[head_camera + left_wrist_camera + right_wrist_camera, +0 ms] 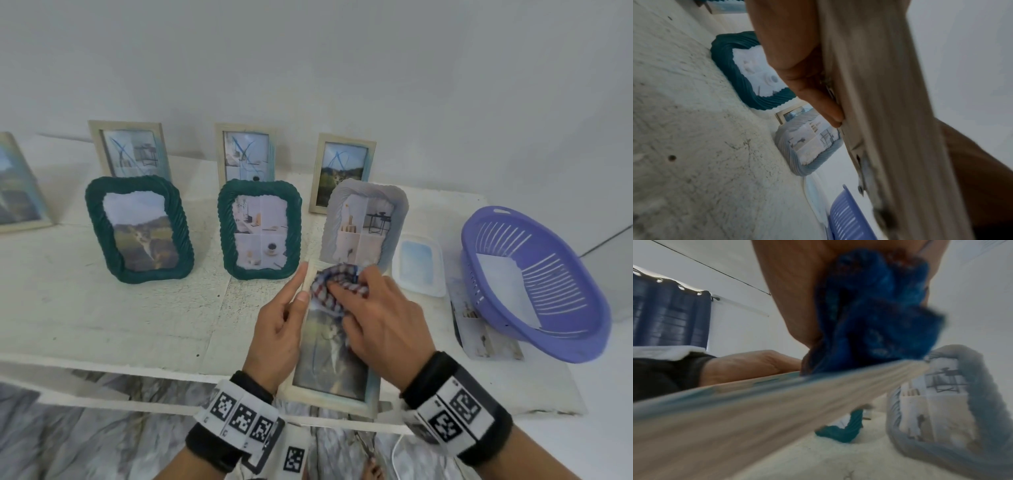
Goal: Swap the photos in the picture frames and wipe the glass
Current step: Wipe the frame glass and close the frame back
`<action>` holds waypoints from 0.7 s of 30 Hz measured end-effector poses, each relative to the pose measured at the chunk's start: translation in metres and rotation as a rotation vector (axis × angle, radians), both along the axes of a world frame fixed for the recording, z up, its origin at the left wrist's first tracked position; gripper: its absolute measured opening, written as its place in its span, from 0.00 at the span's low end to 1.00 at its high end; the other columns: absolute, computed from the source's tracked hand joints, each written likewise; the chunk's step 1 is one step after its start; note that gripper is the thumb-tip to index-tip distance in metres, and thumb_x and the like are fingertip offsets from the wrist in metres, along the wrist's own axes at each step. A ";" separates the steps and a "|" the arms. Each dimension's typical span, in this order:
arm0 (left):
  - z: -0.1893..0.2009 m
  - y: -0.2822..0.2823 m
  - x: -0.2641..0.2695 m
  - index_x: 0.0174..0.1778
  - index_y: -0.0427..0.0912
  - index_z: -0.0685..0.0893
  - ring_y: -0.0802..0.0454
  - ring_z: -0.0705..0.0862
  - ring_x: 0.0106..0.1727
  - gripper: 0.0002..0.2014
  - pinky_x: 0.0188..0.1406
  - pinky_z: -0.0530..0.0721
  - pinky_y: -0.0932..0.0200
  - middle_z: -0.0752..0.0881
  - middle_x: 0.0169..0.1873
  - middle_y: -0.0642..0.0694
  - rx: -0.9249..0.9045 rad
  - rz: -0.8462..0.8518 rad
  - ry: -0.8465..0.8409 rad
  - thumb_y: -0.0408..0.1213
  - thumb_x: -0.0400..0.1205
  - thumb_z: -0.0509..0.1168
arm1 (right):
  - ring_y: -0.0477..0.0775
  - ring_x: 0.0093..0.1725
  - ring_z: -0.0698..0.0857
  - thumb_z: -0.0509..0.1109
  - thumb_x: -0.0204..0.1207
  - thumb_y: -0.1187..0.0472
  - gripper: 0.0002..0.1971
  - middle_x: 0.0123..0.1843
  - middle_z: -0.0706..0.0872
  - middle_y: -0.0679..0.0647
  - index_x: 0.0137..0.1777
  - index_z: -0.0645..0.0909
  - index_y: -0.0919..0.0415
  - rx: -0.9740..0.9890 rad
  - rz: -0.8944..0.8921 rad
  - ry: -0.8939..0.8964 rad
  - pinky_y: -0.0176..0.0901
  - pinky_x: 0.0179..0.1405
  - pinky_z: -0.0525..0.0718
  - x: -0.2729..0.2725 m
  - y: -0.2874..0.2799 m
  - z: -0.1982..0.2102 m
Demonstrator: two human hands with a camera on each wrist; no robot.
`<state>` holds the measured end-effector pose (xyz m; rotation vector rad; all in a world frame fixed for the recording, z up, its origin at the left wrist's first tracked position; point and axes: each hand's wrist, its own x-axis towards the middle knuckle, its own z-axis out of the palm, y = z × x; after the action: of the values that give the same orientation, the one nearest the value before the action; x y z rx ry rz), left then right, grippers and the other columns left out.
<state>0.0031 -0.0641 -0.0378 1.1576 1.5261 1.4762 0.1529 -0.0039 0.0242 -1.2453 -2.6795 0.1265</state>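
Watching from the head view: I see both hands on one pale wooden frame (334, 394) tilted up at the table's (120, 308) near edge
Left hand (277, 329): thumb on the frame's left rail, fingers behind it, index straight along the edge
Right hand (380, 318): fingers curled round a bunched checked cloth (337, 286), pressed on the glass near the top
Wrist views: blurred; cloth looks blue, probably its underside
Behind: grey ribbed frame (364, 222)

- Your left hand (279, 329) is bare; its wrist wears a black band wrapped with white square-code tags.
- Your right hand (383, 318) is bare; its wrist band matches.
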 end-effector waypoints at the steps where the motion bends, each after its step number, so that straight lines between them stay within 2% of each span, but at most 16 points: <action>1: 0.000 0.000 -0.001 0.78 0.61 0.72 0.57 0.79 0.35 0.20 0.44 0.77 0.64 0.83 0.36 0.58 0.006 0.002 -0.002 0.41 0.89 0.56 | 0.58 0.43 0.82 0.71 0.71 0.55 0.21 0.53 0.77 0.58 0.65 0.81 0.52 0.004 0.008 0.009 0.49 0.21 0.86 -0.002 -0.003 0.000; 2: -0.001 0.001 -0.005 0.78 0.58 0.72 0.62 0.85 0.40 0.20 0.48 0.80 0.67 0.86 0.38 0.62 0.008 0.007 -0.006 0.38 0.90 0.56 | 0.57 0.43 0.82 0.73 0.70 0.55 0.21 0.53 0.77 0.57 0.65 0.81 0.52 -0.008 0.053 0.022 0.48 0.22 0.86 -0.003 -0.011 -0.002; 3: -0.003 0.001 -0.009 0.78 0.57 0.71 0.64 0.86 0.44 0.20 0.50 0.81 0.68 0.87 0.39 0.63 0.007 0.012 -0.016 0.39 0.90 0.56 | 0.56 0.43 0.83 0.75 0.70 0.56 0.21 0.52 0.78 0.56 0.64 0.81 0.51 -0.036 0.125 0.026 0.46 0.23 0.87 -0.002 -0.022 -0.004; 4: -0.005 0.002 -0.014 0.78 0.59 0.72 0.61 0.86 0.43 0.19 0.49 0.82 0.64 0.85 0.38 0.59 0.004 0.032 -0.018 0.43 0.90 0.56 | 0.55 0.42 0.82 0.74 0.70 0.56 0.20 0.52 0.78 0.56 0.63 0.81 0.49 -0.071 0.206 0.012 0.45 0.23 0.88 0.001 -0.034 -0.006; 5: -0.005 0.002 -0.018 0.78 0.63 0.71 0.55 0.82 0.40 0.20 0.48 0.81 0.59 0.80 0.37 0.51 -0.002 0.044 -0.012 0.49 0.89 0.56 | 0.54 0.43 0.82 0.73 0.71 0.56 0.19 0.51 0.78 0.55 0.62 0.80 0.47 -0.095 0.269 -0.018 0.43 0.22 0.87 0.006 -0.045 -0.008; 6: -0.007 0.002 -0.022 0.78 0.66 0.71 0.52 0.77 0.37 0.20 0.43 0.78 0.56 0.76 0.37 0.48 -0.015 0.055 0.005 0.53 0.88 0.56 | 0.54 0.43 0.82 0.72 0.70 0.55 0.19 0.52 0.79 0.55 0.62 0.80 0.45 -0.096 0.298 -0.048 0.42 0.20 0.86 0.010 -0.048 -0.008; 7: -0.009 0.003 -0.024 0.78 0.67 0.71 0.51 0.73 0.35 0.20 0.40 0.76 0.56 0.73 0.35 0.47 -0.020 0.067 0.011 0.53 0.88 0.56 | 0.54 0.43 0.82 0.73 0.69 0.55 0.19 0.52 0.79 0.54 0.61 0.81 0.44 -0.075 0.289 -0.061 0.42 0.19 0.85 0.013 -0.045 -0.007; 9: -0.009 0.004 -0.021 0.78 0.64 0.71 0.54 0.68 0.33 0.20 0.33 0.69 0.62 0.68 0.32 0.48 -0.022 0.073 0.019 0.46 0.89 0.56 | 0.55 0.42 0.83 0.75 0.68 0.54 0.20 0.52 0.80 0.56 0.61 0.82 0.49 -0.038 0.161 -0.058 0.42 0.20 0.86 0.013 -0.026 -0.004; 10: -0.006 0.004 -0.018 0.78 0.62 0.71 0.55 0.67 0.33 0.20 0.33 0.68 0.63 0.69 0.35 0.50 -0.013 0.066 0.025 0.43 0.89 0.56 | 0.55 0.42 0.83 0.73 0.68 0.54 0.20 0.53 0.79 0.57 0.62 0.83 0.51 -0.012 0.070 -0.051 0.43 0.21 0.86 0.011 -0.014 -0.001; 12: -0.006 0.005 -0.014 0.78 0.63 0.71 0.55 0.70 0.38 0.21 0.40 0.72 0.59 0.72 0.42 0.49 0.002 0.041 0.024 0.42 0.89 0.56 | 0.57 0.43 0.82 0.65 0.72 0.52 0.21 0.54 0.78 0.58 0.64 0.81 0.54 -0.007 -0.034 -0.042 0.45 0.21 0.85 0.007 -0.004 0.004; 14: -0.012 0.007 -0.018 0.78 0.66 0.71 0.54 0.71 0.43 0.20 0.45 0.73 0.53 0.72 0.47 0.48 -0.021 0.043 0.015 0.45 0.89 0.56 | 0.55 0.42 0.82 0.58 0.74 0.51 0.21 0.54 0.78 0.57 0.64 0.80 0.54 -0.023 0.068 -0.027 0.44 0.23 0.87 0.005 -0.017 0.001; 17: -0.015 0.007 -0.024 0.77 0.70 0.71 0.50 0.73 0.40 0.19 0.43 0.76 0.50 0.74 0.44 0.46 -0.048 0.049 -0.015 0.53 0.88 0.55 | 0.52 0.40 0.82 0.68 0.70 0.51 0.17 0.51 0.79 0.53 0.59 0.83 0.47 -0.061 0.284 -0.091 0.38 0.18 0.82 0.013 -0.047 -0.001; 19: -0.014 0.006 -0.024 0.77 0.70 0.70 0.49 0.72 0.37 0.20 0.40 0.75 0.52 0.73 0.42 0.46 -0.042 0.042 -0.021 0.53 0.88 0.56 | 0.52 0.40 0.83 0.68 0.71 0.51 0.15 0.52 0.81 0.53 0.57 0.84 0.46 -0.033 0.261 -0.093 0.38 0.19 0.84 0.017 -0.037 0.004; 21: -0.010 0.007 -0.023 0.77 0.68 0.71 0.51 0.69 0.35 0.20 0.38 0.72 0.55 0.72 0.41 0.47 -0.029 0.050 -0.003 0.51 0.88 0.56 | 0.54 0.40 0.83 0.62 0.74 0.51 0.16 0.52 0.81 0.56 0.58 0.84 0.52 0.022 0.112 -0.082 0.40 0.21 0.85 0.017 -0.012 0.010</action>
<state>-0.0197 -0.0574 -0.0480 1.1073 1.5796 1.4828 0.1697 -0.0161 0.0339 -1.1175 -2.8127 0.0622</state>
